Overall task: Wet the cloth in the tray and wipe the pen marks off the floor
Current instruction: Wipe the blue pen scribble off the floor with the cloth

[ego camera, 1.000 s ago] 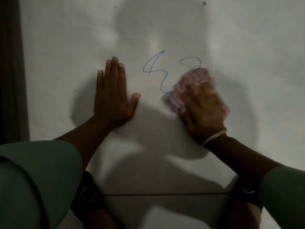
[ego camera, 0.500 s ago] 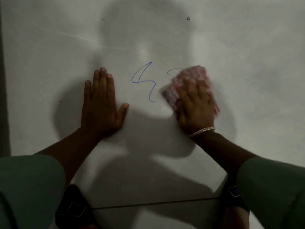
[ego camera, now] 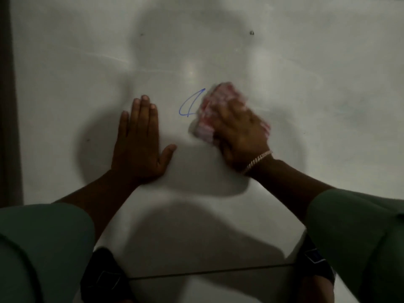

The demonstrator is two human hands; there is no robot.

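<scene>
The pink-and-white checked cloth (ego camera: pixel 209 114) lay bunched on the pale floor (ego camera: pixel 306 84) a little right of the frame's centre, blurred at its edges, and my right hand (ego camera: pixel 240 132) was pressed flat on top of it, fingers spread over the fabric and curled slightly round its far side, holding it down against the tile. Just left of the cloth, touching its upper left edge, I could see a blue pen mark (ego camera: pixel 189 104), a thin loop with a short tail running up toward the cloth's top corner. A pale chain bracelet (ego camera: pixel 258 160) sat on my right wrist. My left hand (ego camera: pixel 140 141) was left of the mark and apart from it, open and empty, palm flat on the floor with the fingers together pointing toward the top of the frame and the thumb out to the right. Both forearms ran down to green sleeves (ego camera: pixel 43 248) at the lower corners. Between them, near the bottom edge, a dark grout line (ego camera: pixel 207 272) crossed the floor, with dark straps (ego camera: pixel 102 278) at the lower left and lower right. My shadow covered the middle of the floor, and a dark strip (ego camera: pixel 8 106) ran down the left edge of the frame. I could not see the tray anywhere in view.
</scene>
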